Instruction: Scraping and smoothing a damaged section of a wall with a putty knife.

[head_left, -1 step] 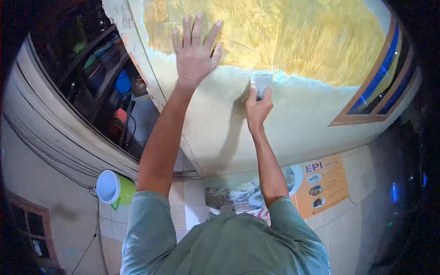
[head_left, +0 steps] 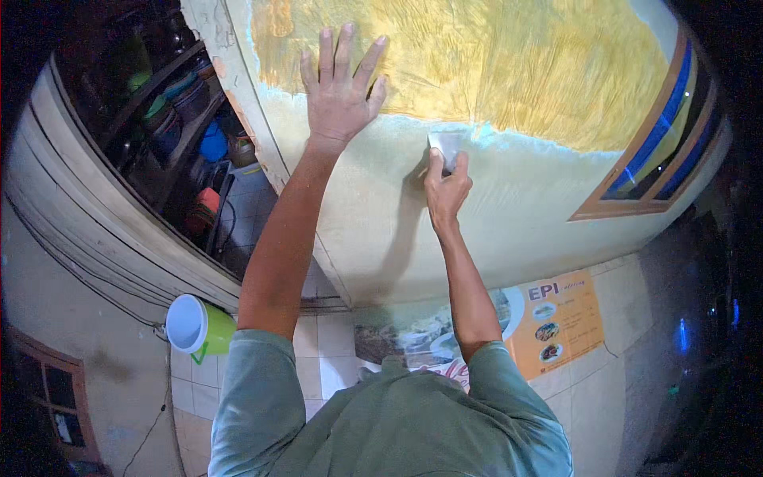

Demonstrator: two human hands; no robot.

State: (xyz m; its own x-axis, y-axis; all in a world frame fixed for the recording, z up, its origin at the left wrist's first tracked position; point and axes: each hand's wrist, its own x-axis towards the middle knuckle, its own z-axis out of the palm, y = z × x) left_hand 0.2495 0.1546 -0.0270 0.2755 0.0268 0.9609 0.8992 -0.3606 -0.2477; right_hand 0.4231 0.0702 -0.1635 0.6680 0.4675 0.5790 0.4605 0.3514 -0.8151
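My left hand [head_left: 342,99] is pressed on the wall with its fingers spread. Its fingers lie over a wrinkled yellow patch [head_left: 556,79], and its palm reaches the patch's lower edge. In my right hand [head_left: 448,191] is a scraper [head_left: 447,143] with a flat, shiny metal blade. The blade is up against the pale wall [head_left: 366,183], just under the yellow patch's ragged lower border. Beside the scraper, bright bluish-white bits [head_left: 483,131] show along that border. My right fingers hide the scraper's handle.
A doorway at left opens on dark shelves [head_left: 171,155] with pots and basins. Below it stands a green bucket [head_left: 214,329] with a white inside. A brown-framed window [head_left: 628,208] is at right. A printed orange banner [head_left: 568,322] lies on the tiled floor [head_left: 318,338].
The scraper and my right hand have shifted slightly left, and the blade catches more light. My left hand stays flat on the wall.
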